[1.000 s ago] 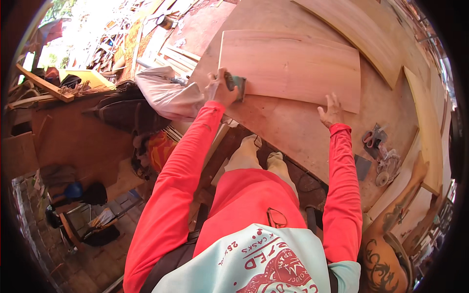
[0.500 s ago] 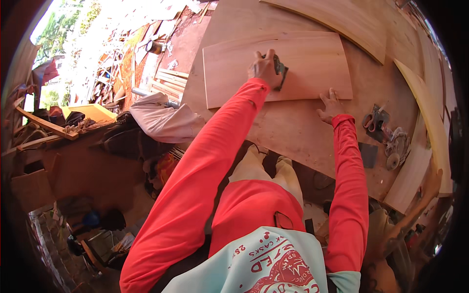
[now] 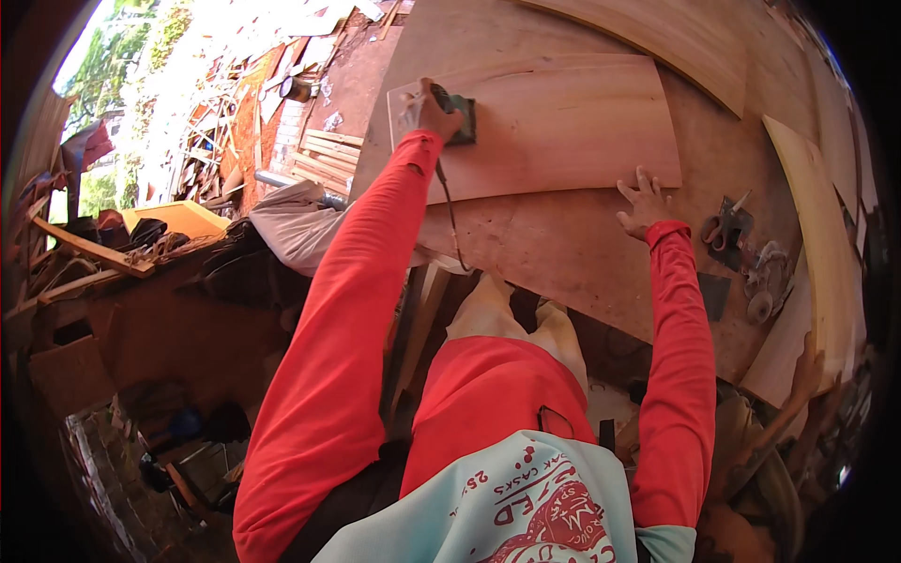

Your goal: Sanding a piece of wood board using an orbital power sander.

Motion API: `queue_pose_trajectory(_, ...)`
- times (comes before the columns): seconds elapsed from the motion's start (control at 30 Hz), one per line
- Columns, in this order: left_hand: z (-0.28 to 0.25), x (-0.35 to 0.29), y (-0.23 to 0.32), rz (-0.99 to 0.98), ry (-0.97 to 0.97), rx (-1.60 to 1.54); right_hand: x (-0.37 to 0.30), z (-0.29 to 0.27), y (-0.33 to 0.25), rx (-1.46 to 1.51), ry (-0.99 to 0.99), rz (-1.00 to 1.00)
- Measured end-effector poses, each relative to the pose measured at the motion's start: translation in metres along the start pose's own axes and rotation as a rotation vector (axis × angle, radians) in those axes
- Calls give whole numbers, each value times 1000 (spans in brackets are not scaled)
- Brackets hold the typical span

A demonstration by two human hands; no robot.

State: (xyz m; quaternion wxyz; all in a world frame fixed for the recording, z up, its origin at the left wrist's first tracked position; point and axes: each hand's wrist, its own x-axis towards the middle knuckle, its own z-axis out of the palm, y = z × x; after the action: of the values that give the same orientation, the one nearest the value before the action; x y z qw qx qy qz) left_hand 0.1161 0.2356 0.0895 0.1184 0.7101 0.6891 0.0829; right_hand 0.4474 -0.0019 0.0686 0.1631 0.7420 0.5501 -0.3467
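Note:
A pale wooden board [image 3: 572, 127] with a slightly curved long edge lies flat on the worktable. My left hand [image 3: 424, 113] is wrapped over a dark green electric sander [image 3: 463, 120], which rests on the board near its left end. A thin power cord [image 3: 450, 211] runs from it over the near table edge. My right hand [image 3: 644, 201] lies with fingers spread at the board's near right edge, its fingertips by the wood. It holds nothing.
The plywood worktable [image 3: 554, 239] carries more curved boards [image 3: 657, 42] at the far side and right. Scissors-like tool [image 3: 723, 230], a dark flat sheet [image 3: 713, 296] and a metal power tool [image 3: 768, 281] lie right. Another person's arm [image 3: 798, 385] reaches in lower right. Pale cloth [image 3: 296, 225] hangs left.
My left hand has slid the sander leftward along the board, from its middle to near the left end. The cord now shows. My right hand's fingers are more spread.

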Motion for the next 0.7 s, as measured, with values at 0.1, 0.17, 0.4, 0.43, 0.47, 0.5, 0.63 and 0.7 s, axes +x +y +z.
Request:
queue_pose_trajectory(0.1,-6,24,-2,-1,-3,46,8,4,1,39,-12,-38)
queue_pose_trajectory(0.17,-4,38,11,47,-46,38,10,4,4,47,-36,-44)
queue_pose_trajectory(0.4,17,65,82,316,-94,62,5,-2,2,2,-5,-65)
queue_pose_trajectory(0.43,20,66,98,327,-100,59,4,-1,3,-2,-6,-68)
queue_pose_trajectory(0.47,16,60,122,344,-146,26,4,2,6,0,-9,-64)
queue_pose_trajectory(0.5,14,56,140,359,-190,-8,2,5,6,10,-10,-48)
queue_pose_trajectory(0.63,32,60,184,450,-209,-50,5,9,3,76,48,-66)
queue_pose_trajectory(0.7,41,49,198,599,-152,-179,4,14,5,112,78,-65)
